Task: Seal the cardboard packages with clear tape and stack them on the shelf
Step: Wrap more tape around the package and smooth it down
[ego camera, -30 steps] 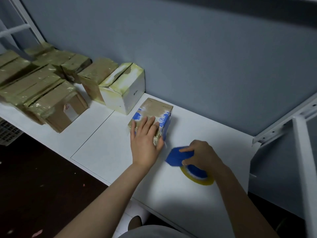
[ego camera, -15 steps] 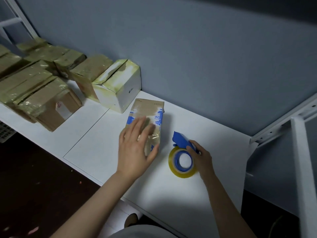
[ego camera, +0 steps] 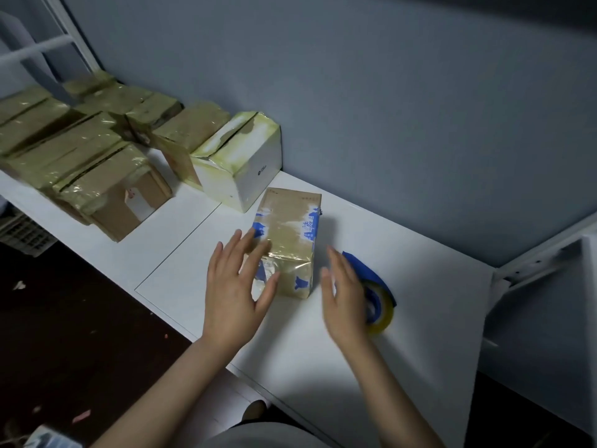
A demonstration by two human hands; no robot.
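A small brown package with blue print (ego camera: 290, 240) lies on the white shelf (ego camera: 420, 270), wrapped in glossy clear tape. My left hand (ego camera: 239, 286) is spread open against the package's near left corner, fingers touching it. Just right of the package, my right hand (ego camera: 344, 299) hovers open and blurred, holding nothing. Behind that hand the blue tape dispenser with its yellowish roll (ego camera: 379, 300) rests on the shelf, partly hidden.
A white taped box (ego camera: 245, 163) stands behind the package near the grey wall. Several brown taped boxes (ego camera: 106, 185) crowd the shelf's left part. A white frame post (ego camera: 549, 263) rises at the right. Dark floor lies below the shelf edge.
My right hand has let go of the tape dispenser and moved left towards the package. The package has turned to lie lengthwise away from me. My left hand shifted to its near left corner.
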